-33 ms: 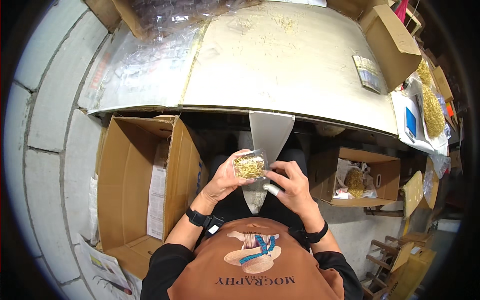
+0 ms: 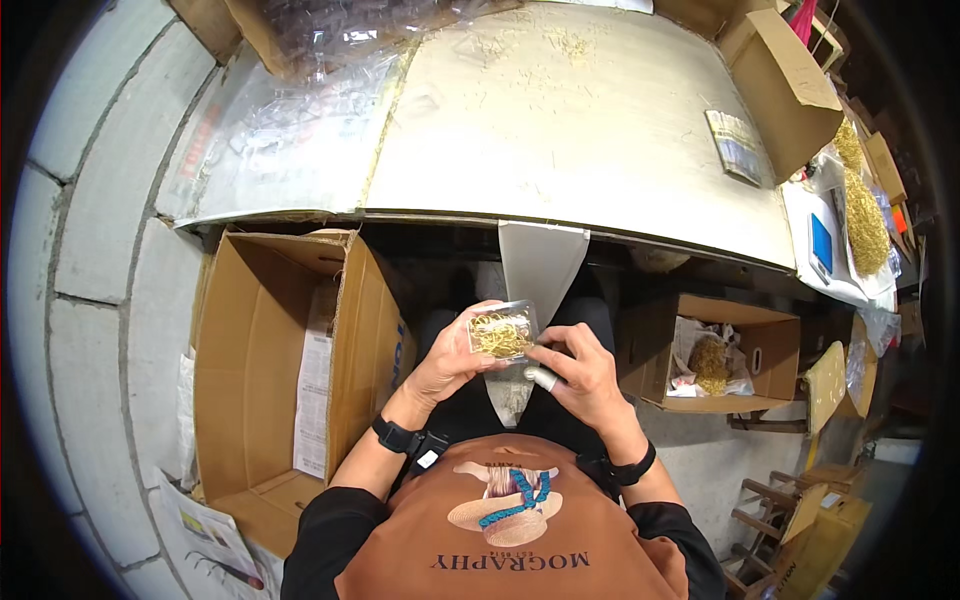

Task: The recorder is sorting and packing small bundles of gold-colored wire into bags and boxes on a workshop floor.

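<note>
Pale cream flat surface [image 2: 560, 130] ahead of me, tiny gold-coloured bits strewn on it; crinkled clear plastic sheeting [image 2: 300, 130] over its left end. Large grey blocks [image 2: 92, 240] far left. Tall open brown cardboard box [image 2: 255, 330] near my left arm, smaller brown cardboard box [image 2: 785, 375] on right. Small clear plastic case [image 2: 500, 336] above my lap: squarish, shiny-rimmed, tangled gold-coloured strands inside. My left fingers [image 2: 470, 363] clamped on case; right fingers [image 2: 565, 338] bent at its right edge, can't tell whether pinching.
</note>
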Tool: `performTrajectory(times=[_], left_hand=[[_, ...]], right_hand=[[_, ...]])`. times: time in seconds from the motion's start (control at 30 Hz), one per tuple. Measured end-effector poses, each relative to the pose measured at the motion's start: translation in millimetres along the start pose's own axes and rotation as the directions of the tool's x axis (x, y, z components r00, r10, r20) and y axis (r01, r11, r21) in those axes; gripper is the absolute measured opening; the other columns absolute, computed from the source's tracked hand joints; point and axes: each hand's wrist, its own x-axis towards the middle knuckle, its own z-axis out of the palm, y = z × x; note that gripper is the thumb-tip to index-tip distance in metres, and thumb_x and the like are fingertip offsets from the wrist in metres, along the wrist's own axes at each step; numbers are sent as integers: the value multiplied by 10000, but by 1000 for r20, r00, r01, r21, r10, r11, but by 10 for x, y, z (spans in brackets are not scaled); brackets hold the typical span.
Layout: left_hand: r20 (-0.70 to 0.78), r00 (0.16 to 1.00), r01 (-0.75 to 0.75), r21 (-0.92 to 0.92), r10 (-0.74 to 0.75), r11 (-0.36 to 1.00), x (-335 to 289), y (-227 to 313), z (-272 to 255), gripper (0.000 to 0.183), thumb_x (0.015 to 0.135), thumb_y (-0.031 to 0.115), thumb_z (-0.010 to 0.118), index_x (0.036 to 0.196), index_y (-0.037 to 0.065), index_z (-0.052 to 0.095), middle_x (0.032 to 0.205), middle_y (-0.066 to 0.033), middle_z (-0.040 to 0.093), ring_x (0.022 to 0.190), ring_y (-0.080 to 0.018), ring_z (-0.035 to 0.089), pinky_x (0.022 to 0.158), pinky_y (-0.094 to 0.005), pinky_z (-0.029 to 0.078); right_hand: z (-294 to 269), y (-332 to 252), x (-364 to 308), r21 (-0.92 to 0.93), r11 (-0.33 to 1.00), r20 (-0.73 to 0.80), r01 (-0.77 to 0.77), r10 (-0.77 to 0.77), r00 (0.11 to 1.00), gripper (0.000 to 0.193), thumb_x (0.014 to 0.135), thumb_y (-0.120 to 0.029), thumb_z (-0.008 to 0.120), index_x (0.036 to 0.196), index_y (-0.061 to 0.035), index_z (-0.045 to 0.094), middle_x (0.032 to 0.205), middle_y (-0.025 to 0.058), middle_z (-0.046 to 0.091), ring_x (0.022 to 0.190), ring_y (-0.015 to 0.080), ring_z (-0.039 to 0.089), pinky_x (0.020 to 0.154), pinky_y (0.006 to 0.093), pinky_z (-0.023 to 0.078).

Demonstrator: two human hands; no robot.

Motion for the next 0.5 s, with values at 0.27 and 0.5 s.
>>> performTrajectory(times=[0.27, 0.5], left_hand=[[-113, 993, -8, 143, 24, 990, 67, -151, -5, 518, 818, 38, 640, 1276, 7, 399, 1164, -123, 558, 1020, -184, 600, 758, -312, 580], [-207, 976, -41, 103, 62, 994, 83, -221, 4, 380, 843, -12, 605, 1195, -14, 463, 1092, -111, 594, 1009, -167, 592, 895, -304, 497]], right_hand=[[75, -22, 81, 32, 999, 39, 2, -3, 999, 241, 648, -59, 744, 879, -73, 677, 802, 45, 575, 709, 206, 587, 579, 307, 486], [120, -64, 86, -169, 981, 60, 98, -89, 994, 371, 598, -69, 713, 962, -127, 668, 802, 20, 569, 705, 195, 560, 602, 318, 460]])
